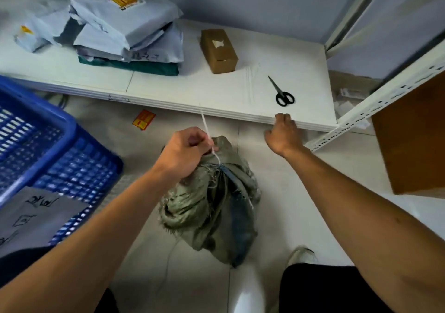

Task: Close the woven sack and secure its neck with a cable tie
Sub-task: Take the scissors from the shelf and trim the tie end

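A grey-green woven sack [207,206] with a blue stripe stands on the floor between my legs, its neck bunched together. A white cable tie [208,134] circles the neck, and its long tail sticks up past my fist. My left hand [185,151] grips the gathered neck and the tie. My right hand [281,132] is up by the front edge of the white shelf [216,91], fingers curled, holding nothing. Black-handled scissors [281,91] lie on the shelf just beyond that hand. Several spare white cable ties [251,81] lie left of the scissors.
A blue plastic basket [48,144] stands at the left with paper on it. On the shelf sit a stack of grey mailer bags [125,26] and a small cardboard box [218,50]. A white rack upright [375,105] and a brown box [414,139] stand at the right.
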